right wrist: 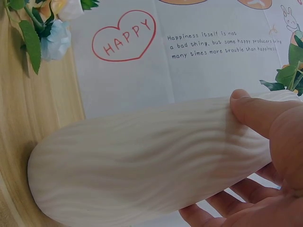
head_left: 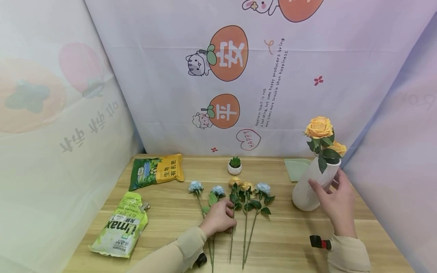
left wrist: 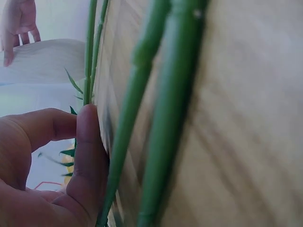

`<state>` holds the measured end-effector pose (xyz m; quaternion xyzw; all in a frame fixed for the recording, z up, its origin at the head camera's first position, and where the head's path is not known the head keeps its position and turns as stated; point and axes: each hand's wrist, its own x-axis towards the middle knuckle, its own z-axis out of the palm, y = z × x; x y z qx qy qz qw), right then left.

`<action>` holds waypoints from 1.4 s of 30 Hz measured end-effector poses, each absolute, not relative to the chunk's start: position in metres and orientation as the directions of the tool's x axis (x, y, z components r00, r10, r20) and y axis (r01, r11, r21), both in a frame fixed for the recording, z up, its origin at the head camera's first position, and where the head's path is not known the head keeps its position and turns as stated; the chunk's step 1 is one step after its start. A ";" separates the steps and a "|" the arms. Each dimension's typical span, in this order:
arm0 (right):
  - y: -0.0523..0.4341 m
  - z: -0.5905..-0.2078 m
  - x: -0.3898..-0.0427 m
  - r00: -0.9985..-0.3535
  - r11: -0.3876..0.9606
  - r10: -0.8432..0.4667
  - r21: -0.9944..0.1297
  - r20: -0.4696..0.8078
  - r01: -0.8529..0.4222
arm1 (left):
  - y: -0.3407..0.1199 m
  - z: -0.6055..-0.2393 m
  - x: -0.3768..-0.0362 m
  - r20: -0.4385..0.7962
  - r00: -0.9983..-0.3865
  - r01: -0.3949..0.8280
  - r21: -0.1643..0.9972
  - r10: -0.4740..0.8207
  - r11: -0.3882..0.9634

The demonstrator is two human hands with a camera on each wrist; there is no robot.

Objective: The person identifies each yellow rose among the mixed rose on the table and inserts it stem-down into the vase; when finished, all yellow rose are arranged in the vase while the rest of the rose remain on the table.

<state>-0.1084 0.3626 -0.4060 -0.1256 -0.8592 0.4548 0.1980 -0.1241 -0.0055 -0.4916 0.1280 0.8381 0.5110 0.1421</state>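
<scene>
My right hand (head_left: pixel 339 204) grips a white ribbed vase (right wrist: pixel 142 165) near its mouth, thumb on one side and fingers on the other. The vase leans, its base close over the wooden table. Two yellow roses (head_left: pixel 319 128) with dark green leaves stand in it. My left hand (head_left: pixel 219 218) pinches the green stem (head_left: pixel 231 242) of a yellow rose (head_left: pixel 235 182) lying on the table; the fingertips partly hide the stem. Beside it lie another yellow rose (head_left: pixel 247 186) and a blue rose (head_left: pixel 263 188). Two more blue roses (head_left: pixel 195 185) lie to the left, their stems passing by the left hand.
A small potted succulent (head_left: pixel 235 167) stands at the back. Behind the vase lies a pale green sheet (head_left: pixel 296 169). At the left are a green-and-yellow bag (head_left: pixel 157 171) and a lime-green pouch (head_left: pixel 121 227) with a clip. Printed white cloth (head_left: pixel 164 94) walls the table in.
</scene>
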 end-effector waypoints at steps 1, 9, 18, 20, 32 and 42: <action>0.362 -0.406 -0.108 -0.890 0.555 0.396 -0.831 0.225 0.036 | -0.005 -0.490 -0.124 -0.111 -0.926 0.060 0.900 0.360 0.432; 0.363 -0.406 -0.109 -0.892 0.540 0.400 -0.840 0.211 0.043 | -0.004 -0.485 -0.124 -0.143 -0.924 -0.022 0.945 0.354 0.325; 0.364 -0.404 -0.112 -0.888 0.533 0.404 -0.845 0.218 0.035 | -0.003 -0.484 -0.129 -0.124 -0.925 -0.013 0.956 0.360 0.293; 0.364 -0.403 -0.112 -0.887 0.534 0.406 -0.845 0.220 0.035 | -0.003 -0.483 -0.129 -0.125 -0.924 -0.017 0.957 0.360 0.290; 0.363 -0.405 -0.110 -0.889 0.536 0.402 -0.843 0.218 0.036 | 0.000 -0.476 -0.130 -0.111 -0.937 -0.047 0.980 0.331 0.195; 0.362 -0.405 -0.110 -0.888 0.541 0.397 -0.841 0.232 0.022 | 0.010 -0.464 -0.135 -0.010 -0.951 0.036 0.989 0.309 0.142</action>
